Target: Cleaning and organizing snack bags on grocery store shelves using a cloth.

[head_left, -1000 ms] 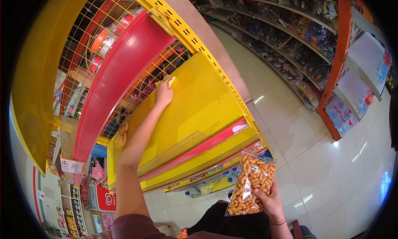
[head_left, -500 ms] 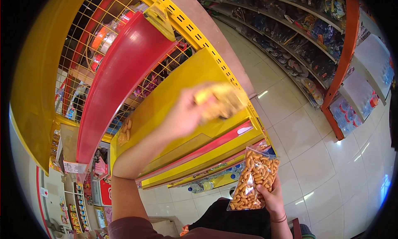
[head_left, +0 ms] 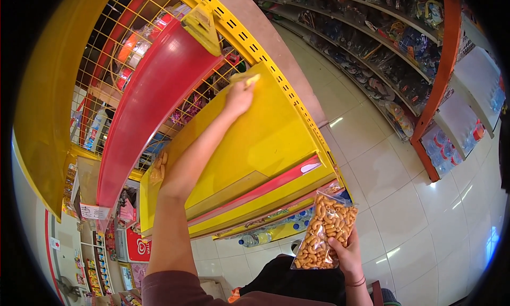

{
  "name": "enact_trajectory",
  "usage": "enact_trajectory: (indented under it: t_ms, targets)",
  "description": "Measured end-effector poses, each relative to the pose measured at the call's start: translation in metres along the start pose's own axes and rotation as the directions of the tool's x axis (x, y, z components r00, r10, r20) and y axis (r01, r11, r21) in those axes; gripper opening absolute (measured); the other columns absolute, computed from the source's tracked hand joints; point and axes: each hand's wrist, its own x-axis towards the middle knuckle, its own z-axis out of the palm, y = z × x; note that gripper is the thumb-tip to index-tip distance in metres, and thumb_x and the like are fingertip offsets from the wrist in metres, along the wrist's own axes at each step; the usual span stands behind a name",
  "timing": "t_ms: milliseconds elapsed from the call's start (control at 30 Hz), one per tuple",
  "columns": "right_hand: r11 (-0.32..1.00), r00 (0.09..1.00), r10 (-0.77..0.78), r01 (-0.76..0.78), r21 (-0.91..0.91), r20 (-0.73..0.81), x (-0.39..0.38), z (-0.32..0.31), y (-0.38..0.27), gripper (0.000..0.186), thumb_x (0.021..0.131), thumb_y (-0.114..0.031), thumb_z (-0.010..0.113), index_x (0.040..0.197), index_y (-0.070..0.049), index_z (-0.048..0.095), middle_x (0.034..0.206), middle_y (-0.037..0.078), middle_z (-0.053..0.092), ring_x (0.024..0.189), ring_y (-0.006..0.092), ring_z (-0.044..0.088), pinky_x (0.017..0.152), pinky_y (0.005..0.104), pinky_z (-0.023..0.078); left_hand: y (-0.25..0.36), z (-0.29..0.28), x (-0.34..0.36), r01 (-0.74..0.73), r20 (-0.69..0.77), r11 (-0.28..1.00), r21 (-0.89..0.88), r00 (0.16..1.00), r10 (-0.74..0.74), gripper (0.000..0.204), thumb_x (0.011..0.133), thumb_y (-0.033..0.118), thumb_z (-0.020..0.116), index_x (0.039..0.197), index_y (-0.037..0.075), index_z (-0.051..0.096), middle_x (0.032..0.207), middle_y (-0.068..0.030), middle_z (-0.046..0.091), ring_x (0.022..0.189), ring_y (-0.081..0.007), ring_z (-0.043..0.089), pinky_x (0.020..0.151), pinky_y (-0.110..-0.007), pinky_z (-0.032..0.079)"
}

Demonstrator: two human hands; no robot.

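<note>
My left hand reaches to the back right of a yellow metal shelf, its fingers closed on a yellow cloth against the surface. Most of the cloth is hidden by the hand. Lower right, my right hand grips the edge of a clear plastic bag filled with orange-brown macaroni snacks. It holds the bag upright in front of the shelf's near right corner. Another bag of brown snacks lies at the shelf's left end, partly behind my left forearm.
A curved red shelf panel rises on the left before a yellow wire grid. Water bottles lie on a lower level. Across the tiled floor stand racks of packaged goods with an orange post.
My left hand has swung from above the shelf's right edge to its far back, taking the yellow cloth along. The right hand and its bag stay almost still.
</note>
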Motion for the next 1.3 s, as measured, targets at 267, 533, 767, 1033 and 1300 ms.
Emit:
enact_trajectory:
  t_ms: [267, 533, 767, 1033, 1300]
  targets:
    - [0.998, 0.998, -0.012, 0.015, -0.061, 0.061, 0.014, 0.005, 0.012, 0.066, 0.077, 0.007, 0.064, 0.133, 0.001, 0.029, 0.123, 0.011, 0.048, 0.110, 0.0165, 0.051, 0.094, 0.0301, 0.043, 0.032, -0.013, 0.002, -0.589, 0.323, 0.807, -0.047, 0.755, 0.570, 0.058, 0.077, -0.015, 0.039, 0.128, 0.011, 0.052, 0.135, -0.0115, 0.047, 0.126, -0.0246, 0.043, 0.107, -0.030, 0.030]
    - [0.999, 1.000, -0.011, 0.012, -0.038, 0.025, 0.012, -0.011, 0.018, 0.066, 0.078, 0.008, 0.063, 0.133, 0.000, 0.027, 0.124, 0.011, 0.048, 0.110, 0.0174, 0.051, 0.094, 0.0307, 0.044, -0.030, -0.097, -0.146, -0.216, 0.498, 0.968, -0.127, 0.830, 0.251, 0.068, 0.065, -0.026, 0.040, 0.121, 0.009, 0.058, 0.136, -0.0123, 0.044, 0.131, -0.0261, 0.035, 0.111, -0.034, 0.022]
    - [1.000, 1.000, 0.014, -0.014, -0.022, -0.008, 0.009, -0.009, 0.018, 0.065, 0.078, 0.007, 0.063, 0.132, 0.000, 0.028, 0.124, 0.011, 0.048, 0.110, 0.0172, 0.052, 0.093, 0.0302, 0.044, 0.032, -0.049, -0.112, -0.361, 0.420, 0.889, -0.282, 0.787, 0.453, 0.058, 0.070, -0.020, 0.052, 0.119, 0.011, 0.059, 0.130, -0.0133, 0.050, 0.127, -0.0261, 0.041, 0.108, -0.033, 0.030]
    - [0.990, 0.999, 0.001, -0.006, -0.139, -0.034, 0.005, 0.001, 0.009, 0.066, 0.081, 0.004, 0.060, 0.137, -0.002, 0.026, 0.118, 0.009, 0.053, 0.094, 0.0116, 0.057, 0.072, 0.0225, 0.049, 0.059, -0.042, -0.106, -0.450, 0.437, 0.809, -0.377, 0.684, 0.584, 0.051, 0.072, -0.015, 0.057, 0.114, 0.013, 0.062, 0.124, -0.0100, 0.055, 0.123, -0.0267, 0.046, 0.107, -0.034, 0.034]
    - [0.991, 0.993, -0.100, 0.094, -0.096, -0.067, 0.008, 0.015, 0.004, 0.064, 0.079, 0.005, 0.062, 0.133, 0.001, 0.029, 0.123, 0.011, 0.049, 0.110, 0.0170, 0.051, 0.094, 0.0302, 0.043, 0.015, -0.108, -0.134, -0.255, 0.562, 0.946, -0.197, 0.762, 0.323, 0.045, 0.074, -0.015, 0.054, 0.110, 0.011, 0.065, 0.121, -0.0144, 0.056, 0.119, -0.0257, 0.050, 0.105, -0.035, 0.037]
